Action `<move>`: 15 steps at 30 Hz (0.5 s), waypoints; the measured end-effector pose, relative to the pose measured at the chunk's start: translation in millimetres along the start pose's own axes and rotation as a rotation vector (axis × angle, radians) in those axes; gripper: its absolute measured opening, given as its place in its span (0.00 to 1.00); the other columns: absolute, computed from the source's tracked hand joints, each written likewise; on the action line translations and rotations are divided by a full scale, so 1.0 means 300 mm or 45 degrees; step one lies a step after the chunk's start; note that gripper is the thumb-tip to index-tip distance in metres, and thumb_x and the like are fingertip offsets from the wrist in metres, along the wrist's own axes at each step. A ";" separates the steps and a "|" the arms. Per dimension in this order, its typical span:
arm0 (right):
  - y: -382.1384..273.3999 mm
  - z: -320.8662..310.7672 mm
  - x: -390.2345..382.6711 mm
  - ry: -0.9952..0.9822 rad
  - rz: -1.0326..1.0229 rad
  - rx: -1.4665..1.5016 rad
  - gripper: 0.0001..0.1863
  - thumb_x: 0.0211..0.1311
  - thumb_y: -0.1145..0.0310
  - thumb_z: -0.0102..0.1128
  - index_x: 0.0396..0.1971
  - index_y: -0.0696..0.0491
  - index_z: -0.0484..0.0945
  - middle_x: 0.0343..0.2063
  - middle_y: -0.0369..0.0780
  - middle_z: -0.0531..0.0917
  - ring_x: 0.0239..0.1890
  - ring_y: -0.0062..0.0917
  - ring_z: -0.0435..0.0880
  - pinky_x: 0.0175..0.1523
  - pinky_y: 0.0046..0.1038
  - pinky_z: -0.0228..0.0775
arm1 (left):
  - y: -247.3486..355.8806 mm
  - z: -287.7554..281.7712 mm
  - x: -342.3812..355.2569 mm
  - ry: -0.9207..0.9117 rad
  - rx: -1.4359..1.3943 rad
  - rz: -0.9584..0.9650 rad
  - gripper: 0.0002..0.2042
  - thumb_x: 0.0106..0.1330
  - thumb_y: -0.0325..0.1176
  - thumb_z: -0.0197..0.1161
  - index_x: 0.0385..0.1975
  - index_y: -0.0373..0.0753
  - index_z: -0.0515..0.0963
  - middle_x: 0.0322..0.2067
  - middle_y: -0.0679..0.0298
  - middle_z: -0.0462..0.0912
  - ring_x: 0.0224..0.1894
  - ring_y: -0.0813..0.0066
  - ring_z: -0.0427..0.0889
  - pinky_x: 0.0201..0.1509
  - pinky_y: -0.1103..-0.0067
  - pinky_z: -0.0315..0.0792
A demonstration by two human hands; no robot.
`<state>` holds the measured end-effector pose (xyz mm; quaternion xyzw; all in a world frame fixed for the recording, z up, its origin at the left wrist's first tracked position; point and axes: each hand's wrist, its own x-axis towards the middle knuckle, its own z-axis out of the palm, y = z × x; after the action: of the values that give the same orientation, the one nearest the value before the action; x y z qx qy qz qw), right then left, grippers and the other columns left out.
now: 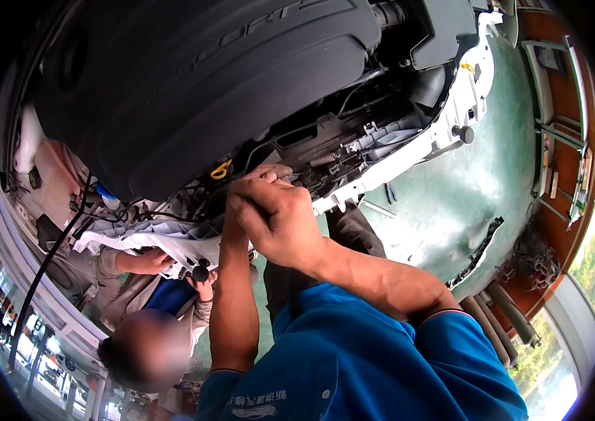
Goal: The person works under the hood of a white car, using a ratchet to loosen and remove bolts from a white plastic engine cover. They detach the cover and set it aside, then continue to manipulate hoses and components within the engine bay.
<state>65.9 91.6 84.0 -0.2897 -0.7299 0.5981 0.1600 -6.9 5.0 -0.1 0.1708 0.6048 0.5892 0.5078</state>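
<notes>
My two hands meet at the front edge of a car's engine bay, beside the white front body frame (389, 171). My right hand (280, 219) is closed, fingers curled, and lies over part of my left hand (262, 174). The left fingers are bent and partly covered. Whatever the hands hold, if anything, is hidden. Just beyond them a yellow dipstick loop (222, 170) sticks up next to the large black engine cover (206, 91). A small coil spring (323, 158) and dark latch parts lie to the right of my fingers.
At the left, a co-worker's hands (144, 262) touch the same frame near a black round stop (201, 272). Another black stop (464, 134) juts from the frame's right side. Pliers (390, 192) and a dark trim strip (478, 252) lie on the green floor (445, 203).
</notes>
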 end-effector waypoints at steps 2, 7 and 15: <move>0.008 -0.022 0.012 -0.132 -0.065 0.098 0.07 0.57 0.79 0.59 0.36 0.61 0.81 0.25 0.48 0.84 0.29 0.37 0.86 0.39 0.30 0.77 | -0.044 -0.006 0.001 0.084 0.008 0.009 0.15 0.75 0.34 0.49 0.45 0.30 0.80 0.38 0.63 0.83 0.39 0.75 0.82 0.46 0.78 0.76; 0.149 -0.249 0.098 -0.192 0.427 0.886 0.06 0.60 0.78 0.59 0.35 0.60 0.83 0.30 0.41 0.85 0.32 0.26 0.84 0.42 0.28 0.76 | -0.032 -0.007 -0.013 0.165 0.191 -0.071 0.11 0.74 0.34 0.57 0.43 0.33 0.82 0.38 0.64 0.85 0.42 0.80 0.80 0.51 0.80 0.72; -0.005 -0.007 0.005 0.035 0.025 -0.024 0.08 0.59 0.79 0.57 0.37 0.62 0.82 0.28 0.45 0.83 0.29 0.27 0.84 0.37 0.25 0.76 | -0.071 -0.028 -0.002 -0.093 -0.032 0.229 0.11 0.70 0.28 0.50 0.41 0.29 0.79 0.43 0.59 0.83 0.48 0.73 0.81 0.53 0.76 0.75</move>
<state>65.7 93.9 85.8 -0.3065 -0.7304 0.5887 0.1612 -5.3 -5.3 -20.5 0.2395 0.5607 0.6334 0.4766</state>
